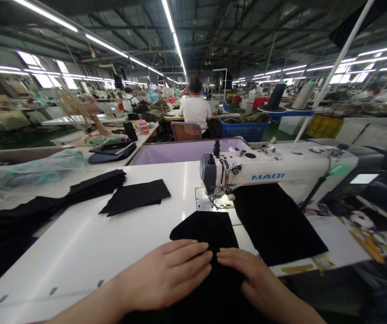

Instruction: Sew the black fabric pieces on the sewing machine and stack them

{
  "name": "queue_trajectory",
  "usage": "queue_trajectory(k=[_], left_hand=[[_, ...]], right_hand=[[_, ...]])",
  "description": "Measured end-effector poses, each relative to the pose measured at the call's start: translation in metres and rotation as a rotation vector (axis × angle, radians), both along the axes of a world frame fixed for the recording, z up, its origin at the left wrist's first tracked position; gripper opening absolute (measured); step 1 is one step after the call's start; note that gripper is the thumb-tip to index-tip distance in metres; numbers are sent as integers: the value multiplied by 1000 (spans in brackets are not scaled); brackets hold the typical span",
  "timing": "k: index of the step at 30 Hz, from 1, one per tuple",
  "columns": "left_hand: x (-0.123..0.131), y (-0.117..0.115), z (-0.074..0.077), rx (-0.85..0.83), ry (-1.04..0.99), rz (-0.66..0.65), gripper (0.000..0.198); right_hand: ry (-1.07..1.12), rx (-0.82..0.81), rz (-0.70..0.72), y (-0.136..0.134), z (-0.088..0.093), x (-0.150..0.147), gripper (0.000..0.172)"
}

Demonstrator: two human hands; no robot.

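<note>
A black fabric piece (pixel 207 225) with a slanted corner lies on the white table, just in front of the sewing machine (pixel 227 180) and its needle area. Across it rests my left hand (pixel 176 270), flat, with the fingers stretched out. My right hand (pixel 247 274) is at the fabric's right side, fingertips on the cloth and thumb apart from them. The fabric's near part runs down between my forearms into shadow. Right of the needle, under the machine arm, another black fabric panel (pixel 277 225) lies flat.
Black cut pieces (pixel 139 197) and a folded stack (pixel 95 184) lie on the left of the table (pixel 88 243). Thread cones (pixel 276 98) stand behind the machine. Orange-handled scissors (pixel 367 245) are at far right. A person (pixel 195 108) sits ahead, beside a blue crate (pixel 243 129).
</note>
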State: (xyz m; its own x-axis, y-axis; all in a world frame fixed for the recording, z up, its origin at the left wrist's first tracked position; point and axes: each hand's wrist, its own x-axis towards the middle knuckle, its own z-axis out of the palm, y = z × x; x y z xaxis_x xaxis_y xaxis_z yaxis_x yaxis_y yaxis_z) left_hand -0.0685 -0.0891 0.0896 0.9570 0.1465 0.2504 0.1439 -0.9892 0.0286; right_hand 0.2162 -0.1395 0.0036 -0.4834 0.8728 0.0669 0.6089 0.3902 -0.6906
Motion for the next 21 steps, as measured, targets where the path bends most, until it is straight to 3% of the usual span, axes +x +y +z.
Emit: queue_trajectory(k=[2, 5, 7, 9, 12, 17, 19, 21], left_hand=[[-2, 0, -12, -288, 4, 126, 36], [-6, 6, -34, -797, -144, 653, 30], [-7, 15, -44, -1012, -267, 971, 40], [-4, 26, -48, -1100, -315, 1128, 46], [4, 40, -50, -1062, -275, 1178, 42], [10, 44, -51, -740, -130, 1140, 34], [11, 42, -49, -619, -47, 1114, 23], [12, 41, -46, -565, 30, 1105, 25]], right_hand=[[36, -21, -16, 2, 2, 0, 76], [141, -130, -121, 8, 6, -1, 57], [238, -189, -309, 15, 4, -6, 47], [310, -176, -537, 24, -2, -14, 58], [340, -72, -704, 35, -14, -27, 72], [257, 36, -600, 38, -14, -34, 29], [214, 86, -558, 37, -10, -33, 27], [175, 118, -556, 37, -6, -32, 32]])
